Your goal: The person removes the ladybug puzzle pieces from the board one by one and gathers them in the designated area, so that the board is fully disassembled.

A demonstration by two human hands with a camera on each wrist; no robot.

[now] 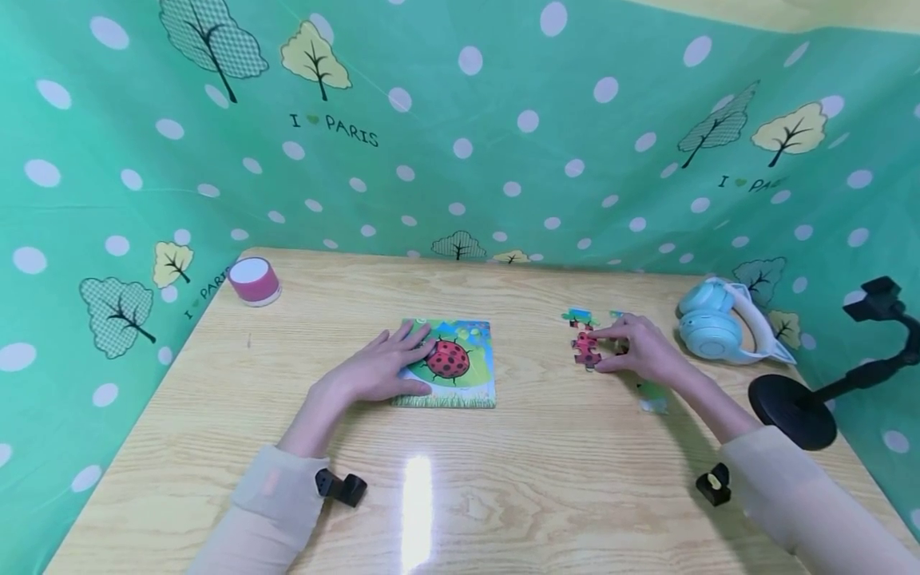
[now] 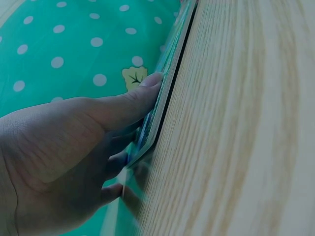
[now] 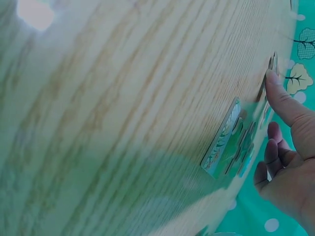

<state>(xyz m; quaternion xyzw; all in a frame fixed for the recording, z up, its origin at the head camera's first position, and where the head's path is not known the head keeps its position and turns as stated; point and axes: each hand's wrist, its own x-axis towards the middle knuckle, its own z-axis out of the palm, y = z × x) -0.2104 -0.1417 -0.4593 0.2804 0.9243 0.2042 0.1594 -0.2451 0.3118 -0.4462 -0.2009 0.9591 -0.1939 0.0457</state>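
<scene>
Pale sleeves [image 1: 276, 495] lie nearest; my left hand [image 1: 381, 367] rests spread on the ladybug board [image 1: 450, 361]; right of that board, my right hand [image 1: 644, 350] pinches red puzzle pieces [image 1: 585, 351], which uneven squeezing might pop apart.

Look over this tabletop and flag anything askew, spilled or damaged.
Nothing looks spilled or visibly damaged. The one untidy spot is the loose puzzle pieces around the right hand: they lie scattered with gaps between some, whereas the ladybug picture board under the left hand lies flat.
</scene>
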